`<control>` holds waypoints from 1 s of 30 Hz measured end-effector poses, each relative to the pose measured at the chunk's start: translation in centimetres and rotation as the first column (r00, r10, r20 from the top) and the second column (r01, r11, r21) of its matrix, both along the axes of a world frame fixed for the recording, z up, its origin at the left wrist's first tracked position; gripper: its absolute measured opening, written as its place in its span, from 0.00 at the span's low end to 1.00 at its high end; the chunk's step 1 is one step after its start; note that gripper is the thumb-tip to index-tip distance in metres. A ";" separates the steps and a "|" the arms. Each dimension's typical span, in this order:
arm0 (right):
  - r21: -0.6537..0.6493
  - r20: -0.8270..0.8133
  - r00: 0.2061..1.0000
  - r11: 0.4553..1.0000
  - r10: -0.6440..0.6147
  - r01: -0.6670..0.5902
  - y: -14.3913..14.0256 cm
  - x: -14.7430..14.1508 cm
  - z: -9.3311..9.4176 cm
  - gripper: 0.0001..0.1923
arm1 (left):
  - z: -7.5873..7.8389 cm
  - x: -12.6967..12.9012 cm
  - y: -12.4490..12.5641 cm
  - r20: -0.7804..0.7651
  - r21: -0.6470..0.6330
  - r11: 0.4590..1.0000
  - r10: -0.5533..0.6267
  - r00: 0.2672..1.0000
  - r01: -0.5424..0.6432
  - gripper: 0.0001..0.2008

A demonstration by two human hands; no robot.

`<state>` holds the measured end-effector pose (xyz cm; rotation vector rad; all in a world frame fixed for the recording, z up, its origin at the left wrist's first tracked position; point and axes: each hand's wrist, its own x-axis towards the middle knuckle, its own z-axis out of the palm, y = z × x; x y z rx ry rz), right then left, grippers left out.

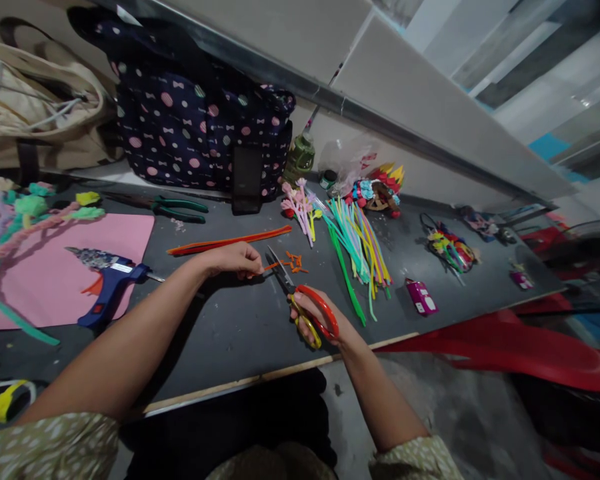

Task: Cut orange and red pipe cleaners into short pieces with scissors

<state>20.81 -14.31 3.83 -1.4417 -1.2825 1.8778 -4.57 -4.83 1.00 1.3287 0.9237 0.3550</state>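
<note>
Here the left hand [235, 259] pinches a thin orange pipe-cleaner piece [271, 265] on the dark table [230, 327] beside the spread blades of red-and-yellow-handled scissors [305, 307] gripped by the right hand [320, 320], so a careless snip could nick the fingertips [258, 268].

One scissors [305, 305], one glue gun [107, 283], two bags [200, 113].

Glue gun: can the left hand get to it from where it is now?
Probably yes. The glue gun lies in the open on the pink sheet, beside the left forearm, with nothing over it. But the left hand is pinching a short orange piece near the scissors, so it would need to let go first.
</note>
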 end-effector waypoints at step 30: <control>0.013 0.026 1.000 1.000 -0.012 0.012 -0.1 0.0 0.3 0.23 | 0.5 -0.1 -0.1 0.028 -0.022 1.000 0.022 0.999 -0.021 0.08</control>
